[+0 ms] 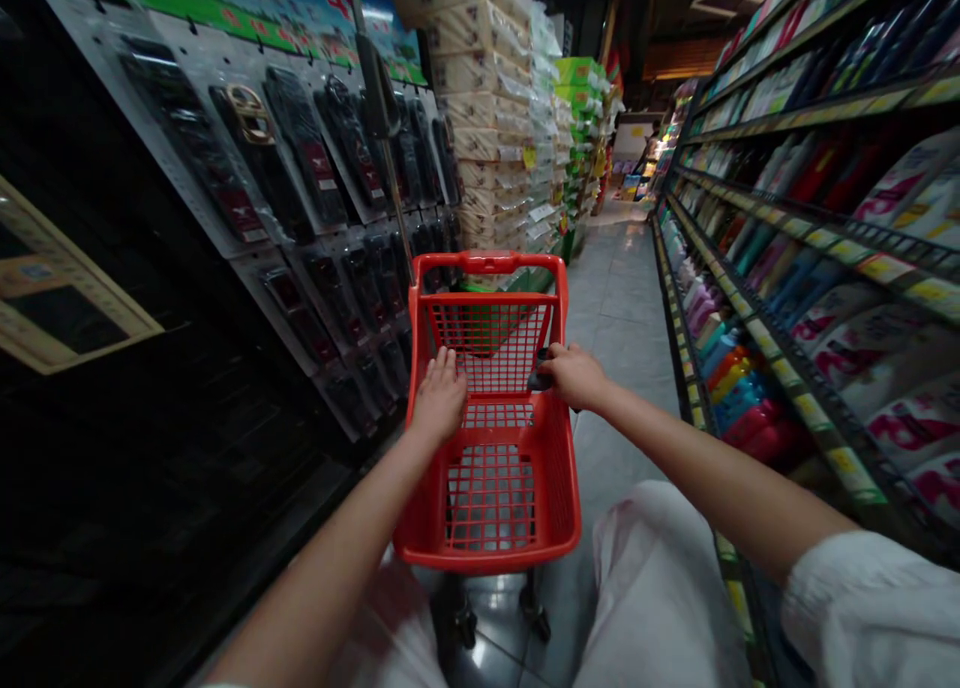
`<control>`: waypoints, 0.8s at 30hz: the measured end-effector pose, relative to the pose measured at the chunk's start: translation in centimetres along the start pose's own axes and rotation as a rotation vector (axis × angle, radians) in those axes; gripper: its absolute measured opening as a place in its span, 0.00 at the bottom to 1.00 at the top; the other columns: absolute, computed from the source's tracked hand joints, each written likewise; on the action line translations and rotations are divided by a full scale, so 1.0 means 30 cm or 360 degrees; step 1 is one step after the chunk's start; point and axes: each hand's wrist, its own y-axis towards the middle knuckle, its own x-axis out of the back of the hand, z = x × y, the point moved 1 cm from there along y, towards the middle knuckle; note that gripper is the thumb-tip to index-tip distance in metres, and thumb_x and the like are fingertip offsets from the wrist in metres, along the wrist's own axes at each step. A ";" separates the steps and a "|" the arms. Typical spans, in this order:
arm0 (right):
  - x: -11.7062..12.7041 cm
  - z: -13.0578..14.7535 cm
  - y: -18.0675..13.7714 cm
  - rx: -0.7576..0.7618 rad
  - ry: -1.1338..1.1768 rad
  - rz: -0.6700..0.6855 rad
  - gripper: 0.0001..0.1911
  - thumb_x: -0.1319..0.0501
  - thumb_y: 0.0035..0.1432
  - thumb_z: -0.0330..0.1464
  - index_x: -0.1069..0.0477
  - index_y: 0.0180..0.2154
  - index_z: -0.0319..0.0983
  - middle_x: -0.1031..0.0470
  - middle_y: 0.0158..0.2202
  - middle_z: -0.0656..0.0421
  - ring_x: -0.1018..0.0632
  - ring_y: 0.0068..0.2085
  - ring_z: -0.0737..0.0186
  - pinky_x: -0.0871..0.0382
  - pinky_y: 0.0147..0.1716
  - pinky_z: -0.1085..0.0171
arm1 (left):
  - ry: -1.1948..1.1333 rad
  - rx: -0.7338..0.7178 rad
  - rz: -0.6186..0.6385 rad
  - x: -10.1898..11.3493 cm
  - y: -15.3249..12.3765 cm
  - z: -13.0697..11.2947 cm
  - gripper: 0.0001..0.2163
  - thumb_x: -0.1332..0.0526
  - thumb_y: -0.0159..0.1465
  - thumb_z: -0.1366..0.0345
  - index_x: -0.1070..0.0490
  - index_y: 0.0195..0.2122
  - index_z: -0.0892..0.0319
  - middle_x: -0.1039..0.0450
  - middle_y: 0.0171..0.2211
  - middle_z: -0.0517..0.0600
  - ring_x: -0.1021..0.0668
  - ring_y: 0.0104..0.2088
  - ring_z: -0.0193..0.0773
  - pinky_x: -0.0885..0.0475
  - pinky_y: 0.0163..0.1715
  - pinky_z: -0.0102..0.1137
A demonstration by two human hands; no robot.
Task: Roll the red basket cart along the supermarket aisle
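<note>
A red plastic shopping cart (491, 528) stands on the grey tiled aisle floor in front of me, its basket holding nothing I can see. My left hand (439, 398) rests on the cart's left rim, fingers lying together over the edge. My right hand (574, 376) is closed around a dark grip (540, 378) at the cart's right side. White trousers and a white sleeve show at the bottom of the view.
A pegboard wall (315, 198) with hanging dark packaged goods runs along the left. Stacked cartons (487, 108) rise behind the cart. Shelves of bottles and packs (787, 298) line the right. The aisle floor (622, 298) runs ahead between them.
</note>
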 end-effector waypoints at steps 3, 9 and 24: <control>-0.009 -0.057 0.015 0.0161 0.0284 -0.0023 0.24 0.42 0.53 0.22 0.22 0.49 0.44 0.26 0.49 0.54 0.26 0.49 0.55 0.33 0.49 0.62 | -0.0249 -0.0022 0.0081 -0.022 -0.033 -0.185 0.16 0.45 0.67 0.64 0.29 0.52 0.65 0.44 0.67 0.64 0.47 0.70 0.53 0.44 0.66 0.49; -0.056 -0.140 0.057 0.0041 0.0505 -0.0294 0.28 0.45 0.51 0.19 0.23 0.51 0.40 0.25 0.50 0.55 0.26 0.51 0.58 0.34 0.54 0.61 | -0.0816 -0.0143 0.0339 -0.060 -0.074 -0.466 0.23 0.48 0.68 0.58 0.35 0.58 0.68 0.36 0.63 0.67 0.39 0.67 0.53 0.41 0.65 0.45; -0.017 -0.107 0.011 0.0030 0.0010 -0.0189 0.19 0.46 0.61 0.26 0.22 0.48 0.44 0.26 0.53 0.57 0.29 0.50 0.54 0.32 0.46 0.62 | -0.1124 -0.0208 0.0332 -0.056 -0.142 -0.403 0.20 0.48 0.64 0.70 0.32 0.57 0.60 0.28 0.58 0.58 0.29 0.61 0.47 0.37 0.63 0.42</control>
